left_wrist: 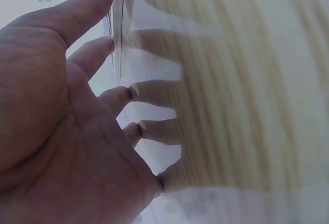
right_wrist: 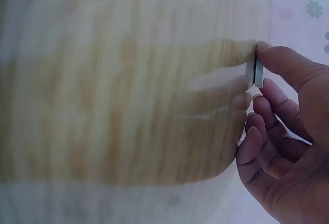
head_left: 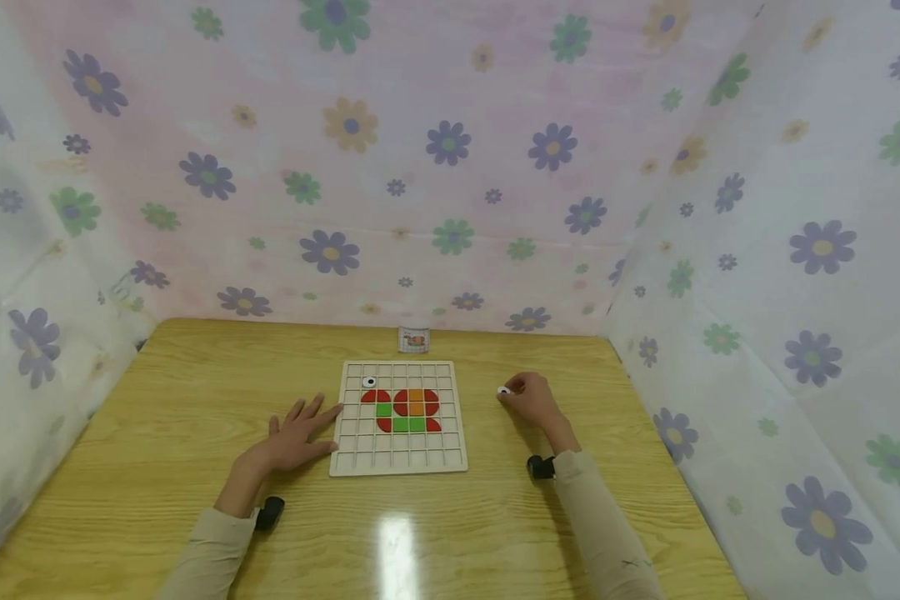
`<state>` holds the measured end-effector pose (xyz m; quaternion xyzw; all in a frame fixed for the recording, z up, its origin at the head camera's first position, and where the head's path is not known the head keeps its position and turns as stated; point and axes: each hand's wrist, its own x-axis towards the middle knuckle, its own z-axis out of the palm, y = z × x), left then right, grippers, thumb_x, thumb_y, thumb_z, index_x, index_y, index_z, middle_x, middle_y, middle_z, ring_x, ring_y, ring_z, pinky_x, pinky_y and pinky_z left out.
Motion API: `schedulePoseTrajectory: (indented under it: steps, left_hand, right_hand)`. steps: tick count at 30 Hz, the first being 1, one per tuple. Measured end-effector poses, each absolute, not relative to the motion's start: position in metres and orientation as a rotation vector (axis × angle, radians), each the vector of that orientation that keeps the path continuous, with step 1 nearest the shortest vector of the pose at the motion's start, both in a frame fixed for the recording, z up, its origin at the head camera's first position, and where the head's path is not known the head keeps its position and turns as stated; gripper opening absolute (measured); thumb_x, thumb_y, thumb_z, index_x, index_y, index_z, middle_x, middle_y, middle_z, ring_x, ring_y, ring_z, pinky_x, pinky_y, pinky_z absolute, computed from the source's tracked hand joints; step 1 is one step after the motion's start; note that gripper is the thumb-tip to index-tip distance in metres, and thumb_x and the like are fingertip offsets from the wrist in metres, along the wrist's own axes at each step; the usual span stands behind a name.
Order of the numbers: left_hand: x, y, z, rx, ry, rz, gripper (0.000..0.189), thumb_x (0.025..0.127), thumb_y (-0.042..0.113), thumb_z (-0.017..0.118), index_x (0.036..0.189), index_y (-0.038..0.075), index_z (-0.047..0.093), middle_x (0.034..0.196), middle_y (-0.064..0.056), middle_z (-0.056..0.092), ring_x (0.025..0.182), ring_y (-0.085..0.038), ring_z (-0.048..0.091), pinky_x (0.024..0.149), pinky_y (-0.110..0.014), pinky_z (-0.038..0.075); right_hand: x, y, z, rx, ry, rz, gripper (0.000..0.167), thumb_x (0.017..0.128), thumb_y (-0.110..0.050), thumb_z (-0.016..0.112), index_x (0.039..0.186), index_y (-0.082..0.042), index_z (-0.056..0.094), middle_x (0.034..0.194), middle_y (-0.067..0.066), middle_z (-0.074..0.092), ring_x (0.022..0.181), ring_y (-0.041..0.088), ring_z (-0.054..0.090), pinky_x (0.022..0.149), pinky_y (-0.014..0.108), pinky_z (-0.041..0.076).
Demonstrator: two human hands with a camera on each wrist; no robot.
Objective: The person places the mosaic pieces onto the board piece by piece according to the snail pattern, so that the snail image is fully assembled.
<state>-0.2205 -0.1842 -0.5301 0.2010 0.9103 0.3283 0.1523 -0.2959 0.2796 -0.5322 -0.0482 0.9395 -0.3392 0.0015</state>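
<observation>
The pale wooden grid board (head_left: 356, 462) lies on the table with red, green and orange tiles (head_left: 416, 408) set in its middle squares. A white tile with a black eye dot (head_left: 369, 382) is at the board's upper left. My left hand (head_left: 294, 442) rests at the left edge, fingers spread and straight, the thumb and a fingertip touching the board's side; the left wrist view shows the hand (left_wrist: 77, 111) against the board's edge (left_wrist: 118, 34). Right of the board, my right hand (head_left: 531, 402) pinches another eye tile (head_left: 503, 390) at the tabletop, seen edge-on as a thin tile (right_wrist: 259, 74) in the right wrist view.
A small picture card (head_left: 413, 340) lies behind the board, near the back of the wooden table (head_left: 270, 367). Flower-patterned cloth (head_left: 390, 208) hangs around the table's back and sides. Dark wrist devices (head_left: 270, 512) sit at both cuffs.
</observation>
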Motion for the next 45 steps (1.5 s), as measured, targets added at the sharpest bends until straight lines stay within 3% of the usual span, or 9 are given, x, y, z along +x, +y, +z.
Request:
schedulePoseTrajectory:
  steps: [4,10,20,24,31,45]
  left_hand:
    - [-0.223,-0.183,-0.530,0.577,2.606,0.956,0.070,0.101,0.037,0.063,0.159,0.009,0.035,0.166,-0.030,0.008,0.149,-0.060,-0.002,0.104,-0.085,-0.006]
    - [-0.223,-0.182,-0.527,0.576,2.610,0.952,0.069,0.101,0.035,0.063,0.159,0.009,0.035,0.166,-0.031,0.008,0.149,-0.060,-0.002,0.103,-0.085,-0.007]
    - [-0.225,-0.182,-0.528,0.586,2.620,0.943,0.069,0.101,0.034,0.064,0.158,0.007,0.036,0.165,-0.032,0.010,0.148,-0.062,0.000,0.103,-0.086,-0.005]
    - [-0.226,-0.181,-0.528,0.581,2.624,0.936,0.069,0.101,0.034,0.064,0.158,0.008,0.036,0.165,-0.032,0.010,0.148,-0.062,0.001,0.103,-0.086,-0.003]
    - [-0.223,-0.185,-0.530,0.578,2.633,0.948,0.069,0.100,0.037,0.064,0.158,0.009,0.038,0.164,-0.033,0.012,0.147,-0.063,0.002,0.102,-0.087,-0.003]
    - [-0.219,-0.182,-0.525,0.558,2.634,0.933,0.069,0.100,0.035,0.066,0.157,0.010,0.039,0.165,-0.032,0.013,0.147,-0.062,0.004,0.102,-0.087,-0.001]
  right_hand:
    - [-0.296,0.278,-0.529,-0.157,2.952,-1.039,0.023,0.094,-0.016,0.074,0.106,0.004,0.071,0.104,0.018,0.069,0.095,0.030,0.065,0.086,0.048,0.054]
    - [-0.298,0.259,-0.526,-0.213,2.970,-1.116,0.020,0.092,-0.013,0.075,0.105,0.001,0.069,0.095,0.013,0.067,0.083,0.023,0.066,0.072,0.039,0.056]
    - [-0.300,0.199,-0.517,-0.424,2.891,-1.226,0.021,0.094,-0.012,0.073,0.113,-0.003,0.070,0.100,0.009,0.068,0.072,0.016,0.059,0.061,0.030,0.050]
    - [-0.303,0.171,-0.515,-0.559,2.828,-1.195,0.024,0.094,-0.011,0.073,0.115,0.000,0.071,0.104,0.011,0.069,0.072,0.014,0.058,0.062,0.028,0.050]
    - [-0.309,0.120,-0.515,-0.733,2.787,-0.990,0.022,0.094,-0.020,0.076,0.111,-0.006,0.074,0.104,0.005,0.071,0.077,0.009,0.060,0.071,0.024,0.053]
    - [-0.331,0.084,-0.525,-0.621,2.715,-0.958,0.017,0.096,-0.026,0.073,0.107,-0.013,0.071,0.105,0.001,0.068,0.090,0.013,0.062,0.079,0.028,0.053]
